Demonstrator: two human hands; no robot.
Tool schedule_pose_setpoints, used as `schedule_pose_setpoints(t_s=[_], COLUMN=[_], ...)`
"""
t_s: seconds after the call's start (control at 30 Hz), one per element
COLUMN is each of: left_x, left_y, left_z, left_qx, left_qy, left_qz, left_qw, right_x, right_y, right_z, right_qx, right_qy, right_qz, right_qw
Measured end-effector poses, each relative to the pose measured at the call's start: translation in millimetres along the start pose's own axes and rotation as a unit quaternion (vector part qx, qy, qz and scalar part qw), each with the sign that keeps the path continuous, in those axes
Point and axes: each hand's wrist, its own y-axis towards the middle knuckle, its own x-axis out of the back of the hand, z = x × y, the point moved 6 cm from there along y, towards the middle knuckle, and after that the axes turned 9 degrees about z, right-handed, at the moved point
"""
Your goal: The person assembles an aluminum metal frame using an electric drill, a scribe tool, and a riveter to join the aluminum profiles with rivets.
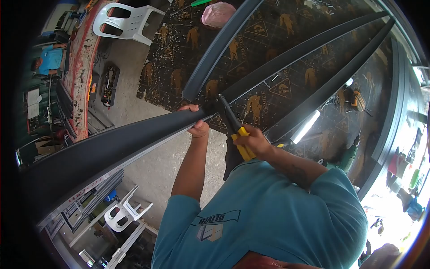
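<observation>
My left hand [196, 123] grips a long dark metal profile [130, 134] near its end, the thumb on one edge and fingers on the other. The profile stretches to the far left. Closed around the yellow handles of a hand tool [244, 145] is my right hand [256, 141]. The tool's dark head reaches the profile's end, by the corner of a dark printed worktable [192, 58]. Three more dark profiles [215, 54] [277, 62] [331, 85] lie across this table.
On the table are a pink object [218, 15], a yellow-black tool [358, 101], a green power tool [350, 157] and a bright light tube [306, 127]. White plastic chairs [127, 22] [121, 217] and a toolbox [109, 85] stand on the floor. A person in blue [50, 60] is far left.
</observation>
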Motion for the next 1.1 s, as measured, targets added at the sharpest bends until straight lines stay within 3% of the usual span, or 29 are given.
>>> schedule_pose_setpoints(t_s=[0.13, 0.2, 0.37, 0.5, 0.53, 0.57, 0.63, 0.67, 0.73, 0.77, 0.83, 0.9, 0.93, 1.07, 1.1], left_x=[0.6, -1.5, 1.6, 2.6, 1.2, -0.1, 6.0, 6.6, 15.2, 15.6, 14.6, 13.5, 12.5, 18.1, 17.4], left_y=[-2.9, -2.8, -17.1, -25.2, -33.9, -43.8, -36.0, -28.1, -21.0, -16.1, -9.9, -16.8, -23.3, -11.3, -12.8], left_z=[-2.1, 1.4, 16.9, 22.2, 30.7, 36.9, 29.4, 24.5, 5.2, 1.1, -1.9, 8.3, 14.0, -0.8, 0.9], left_qx=[0.008, 0.0, 0.039, 0.074, 0.118, 0.163, 0.072, 0.07, 0.068, 0.071, 0.07, 0.14, 0.169, 0.151, 0.152], left_qy=[-0.005, -0.008, -0.098, -0.114, -0.16, -0.209, -0.073, -0.08, -0.077, -0.072, -0.068, -0.12, -0.104, -0.099, -0.101], left_qz=[0.001, 0.005, -0.013, -0.023, -0.046, -0.067, -0.009, -0.028, -0.064, -0.049, -0.052, -0.053, -0.021, -0.027, -0.035], left_qw=[1.0, 1.0, 0.994, 0.99, 0.979, 0.962, 0.995, 0.994, 0.993, 0.994, 0.994, 0.981, 0.98, 0.983, 0.983], right_x=[28.9, 34.9, 52.4, 43.9, 41.2, 51.5, 29.4, 31.9, 37.8, 27.4, -3.8, -9.6, -16.4, -18.4, -12.3], right_y=[-3.7, 2.7, 9.9, 8.8, 7.2, 23.9, -1.0, 4.5, 9.8, 7.3, -13.9, -13.0, -16.4, -10.8, 0.6], right_z=[53.1, 60.4, 101.3, 96.5, 85.5, 58.4, 68.0, 50.9, 25.3, 32.2, 21.7, 14.3, 17.5, -7.9, -19.7], right_qx=[0.036, -0.05, -0.126, -0.104, -0.09, -0.022, -0.076, -0.025, -0.068, -0.066, -0.242, -0.3, -0.305, -0.314, -0.28], right_qy=[-0.157, -0.143, -0.166, -0.214, -0.208, -0.218, -0.191, -0.089, 0.015, -0.003, 0.289, 0.319, 0.29, 0.34, 0.291], right_qz=[-0.05, 0.033, 0.132, 0.092, 0.065, 0.097, 0.017, 0.016, 0.111, 0.123, 0.186, 0.272, 0.258, 0.232, 0.225], right_qw=[0.986, 0.988, 0.969, 0.967, 0.972, 0.971, 0.978, 0.996, 0.991, 0.99, 0.908, 0.857, 0.87, 0.855, 0.887])
